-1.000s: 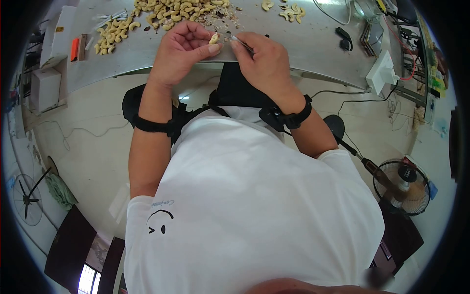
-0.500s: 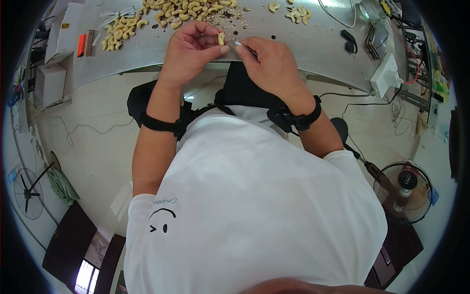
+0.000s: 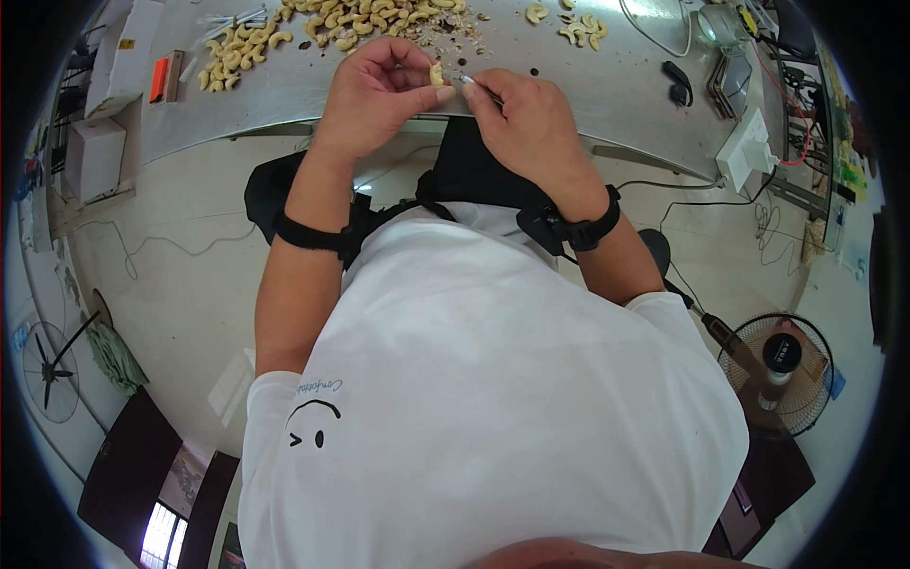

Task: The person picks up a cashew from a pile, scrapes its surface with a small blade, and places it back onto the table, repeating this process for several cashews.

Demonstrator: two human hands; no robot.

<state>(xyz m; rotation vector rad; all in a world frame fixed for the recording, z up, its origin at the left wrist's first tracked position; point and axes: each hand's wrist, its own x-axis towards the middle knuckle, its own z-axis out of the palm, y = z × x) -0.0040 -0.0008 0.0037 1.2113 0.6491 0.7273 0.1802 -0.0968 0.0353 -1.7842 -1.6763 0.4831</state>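
Pinched between the thumb and fingers of my left hand (image 3: 379, 98) is a single pale cashew (image 3: 436, 75). My right hand (image 3: 527, 116) is closed round a slim pen-like tool with a dark shaft (image 3: 490, 93). Its pale, shiny tip points left, a short gap from the cashew. Both hands are over the near edge of the metal table (image 3: 635, 104). Behind them lies a large heap of cashews (image 3: 365, 17), with brown skin crumbs (image 3: 455, 40) scattered beside it.
A smaller cashew pile (image 3: 237, 59) is at the left, near an orange-and-grey block (image 3: 165, 78). Several cashews (image 3: 583, 31) lie apart at the back right. Further right are a glass jar (image 3: 718, 26), a small black object (image 3: 677, 83) and a white power strip (image 3: 745, 150) with cables.
My left hand has shifted slightly right with the cashew, which has turned a little in the fingers. The right hand still grips the tool, nearly in the same place.
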